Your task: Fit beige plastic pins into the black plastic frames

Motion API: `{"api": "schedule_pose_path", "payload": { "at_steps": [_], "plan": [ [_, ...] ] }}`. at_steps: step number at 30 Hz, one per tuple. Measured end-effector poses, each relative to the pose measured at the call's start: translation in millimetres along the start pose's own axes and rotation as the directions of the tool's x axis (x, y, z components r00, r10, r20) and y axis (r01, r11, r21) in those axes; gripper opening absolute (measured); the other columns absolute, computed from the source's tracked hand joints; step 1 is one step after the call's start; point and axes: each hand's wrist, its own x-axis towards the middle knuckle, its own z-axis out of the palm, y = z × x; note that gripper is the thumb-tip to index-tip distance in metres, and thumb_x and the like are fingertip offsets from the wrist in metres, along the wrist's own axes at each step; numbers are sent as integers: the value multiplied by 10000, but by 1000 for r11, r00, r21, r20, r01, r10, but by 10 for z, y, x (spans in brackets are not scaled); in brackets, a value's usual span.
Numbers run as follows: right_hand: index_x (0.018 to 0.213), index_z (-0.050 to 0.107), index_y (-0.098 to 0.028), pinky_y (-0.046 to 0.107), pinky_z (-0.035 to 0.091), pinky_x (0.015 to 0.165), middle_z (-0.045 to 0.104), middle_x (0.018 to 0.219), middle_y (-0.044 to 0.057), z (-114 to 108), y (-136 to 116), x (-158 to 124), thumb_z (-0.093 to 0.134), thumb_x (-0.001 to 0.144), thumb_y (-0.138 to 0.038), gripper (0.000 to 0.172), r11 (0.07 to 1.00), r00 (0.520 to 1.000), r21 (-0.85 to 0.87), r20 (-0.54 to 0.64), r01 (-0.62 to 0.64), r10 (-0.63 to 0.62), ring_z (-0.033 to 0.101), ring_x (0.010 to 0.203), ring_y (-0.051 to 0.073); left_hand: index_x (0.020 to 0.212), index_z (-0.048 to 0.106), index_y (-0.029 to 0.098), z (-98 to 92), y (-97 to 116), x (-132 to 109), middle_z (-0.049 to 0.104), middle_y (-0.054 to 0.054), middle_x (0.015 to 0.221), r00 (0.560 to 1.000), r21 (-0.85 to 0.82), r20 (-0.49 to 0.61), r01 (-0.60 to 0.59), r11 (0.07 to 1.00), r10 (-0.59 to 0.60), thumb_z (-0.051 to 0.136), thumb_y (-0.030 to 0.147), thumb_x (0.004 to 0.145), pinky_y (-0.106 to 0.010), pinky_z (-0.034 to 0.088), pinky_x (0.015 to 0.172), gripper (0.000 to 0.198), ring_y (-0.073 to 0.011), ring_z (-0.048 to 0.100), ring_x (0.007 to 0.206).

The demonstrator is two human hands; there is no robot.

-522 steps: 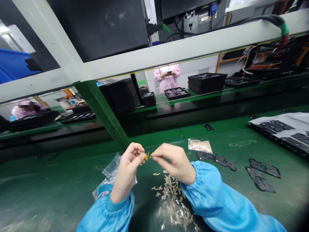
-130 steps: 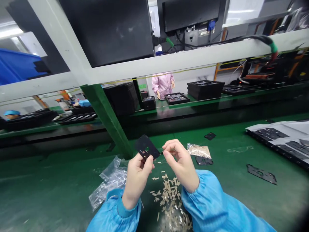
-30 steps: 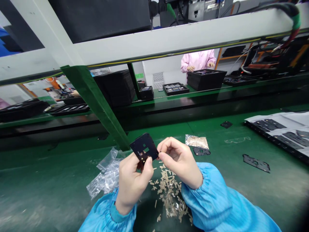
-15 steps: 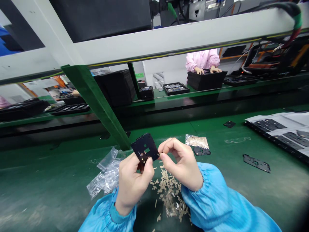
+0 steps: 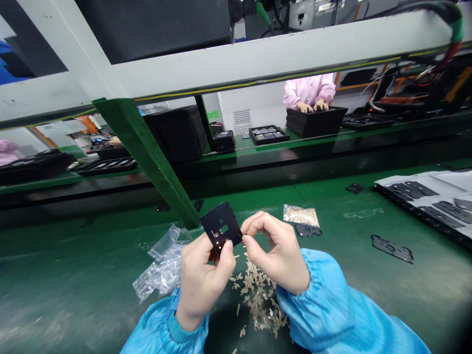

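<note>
A thin black plate with small cutouts is pinched between the thumb and fingers of my left hand, tilted above the green table. At the plate's right edge, my right hand has its thumb and forefinger pressed together; whatever lies between them is too small to make out. Many small beige pieces are scattered on the table below and between my hands. Clear plastic bags lie crumpled left of my left hand. Behind my right hand is a clear bag of beige pieces, partly over a black plate.
A tray with a white liner holds several black plates at the right. Another black plate lies in front of it. A slanted green post stands at centre left. Across the bench, a person in pink handles a black box.
My hands and the held plate have barely moved. Across the bench, the person's hands have come closer together over the black box.
</note>
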Motion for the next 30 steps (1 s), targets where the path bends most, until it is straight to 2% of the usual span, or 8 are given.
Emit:
{"api": "schedule_pose_path", "payload": {
  "at_steps": [6, 14, 19, 25, 30],
  "plan": [
    [652, 458, -199, 253, 456, 590, 564, 683, 7, -8, -20, 25, 511, 725, -112, 126, 994, 995, 44, 9, -95, 95, 543, 638, 130, 591, 528, 157, 16, 22, -1, 438, 51, 471, 996, 62, -38, -80, 995, 83, 496, 158, 768, -188, 312, 376, 179, -71, 407, 395],
    [646, 456, -200, 260, 463, 605, 567, 689, 11, 4, -27, 22, 511, 720, -110, 128, 994, 995, 51, -7, -101, 102, 546, 647, 133, 647, 554, 157, 32, 35, -17, 464, 43, 483, 960, 214, -102, -234, 948, 260, 507, 128, 754, -211, 319, 408, 121, -88, 439, 421],
    [650, 487, -192, 255, 457, 594, 567, 688, 12, -27, -43, 55, 536, 725, -135, 107, 975, 986, 147, 46, -164, 159, 535, 640, 129, 644, 555, 161, 34, 42, 0, 472, 42, 481, 963, 206, -98, -227, 952, 251, 503, 133, 757, -210, 326, 408, 128, -88, 439, 420],
    [670, 524, -172, 233, 433, 570, 562, 690, 2, -79, -30, 81, 596, 736, -200, 101, 831, 921, 403, 228, -383, 314, 525, 622, 111, 595, 523, 164, -6, 31, 19, 443, 49, 473, 976, 123, -66, -198, 972, 207, 501, 111, 748, -194, 310, 389, 163, -75, 410, 409],
    [661, 537, -160, 239, 424, 593, 561, 681, -3, -87, -5, 94, 644, 716, -221, 135, 709, 880, 523, 311, -473, 358, 536, 624, 107, 613, 539, 164, -25, 27, 30, 451, 48, 480, 979, 102, -37, -198, 975, 202, 503, 107, 747, -194, 310, 390, 150, -75, 401, 411]
  ]
}}
